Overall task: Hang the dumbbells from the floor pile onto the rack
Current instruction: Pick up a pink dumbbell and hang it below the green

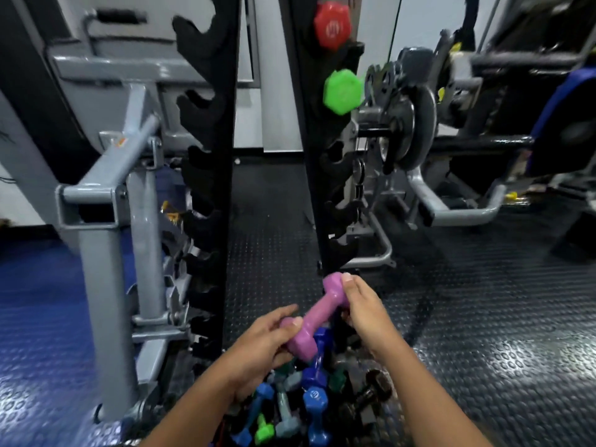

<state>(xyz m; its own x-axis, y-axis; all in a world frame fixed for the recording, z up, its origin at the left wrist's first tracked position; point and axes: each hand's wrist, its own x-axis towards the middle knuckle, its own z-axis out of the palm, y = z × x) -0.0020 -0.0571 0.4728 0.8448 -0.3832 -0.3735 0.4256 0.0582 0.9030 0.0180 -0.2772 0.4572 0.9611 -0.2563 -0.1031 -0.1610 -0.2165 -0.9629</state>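
Directly ahead stood the black rack (pixel 222 156), two notched uprights with an open gap of floor between them; a red dumbbell (pixel 332 25) and a green dumbbell (pixel 342 91) already hung high on the right upright. At its foot lay the floor pile (pixel 303 401). Above that pile, a pink dumbbell (pixel 317 314) slanted up toward the right upright's lowest hooks, the left hand (pixel 258 346) grasping its near head, the right hand (pixel 364 308) its far head.

We are in a gym: a black rack (pixel 211 175) with hooked slots holds a red dumbbell (pixel 332 24) and a green one (pixel 342 91), grey weight machines (pixel 109 195) and a plate (pixel 408 130) stand around, and studded rubber flooring (pixel 483 317) runs under us
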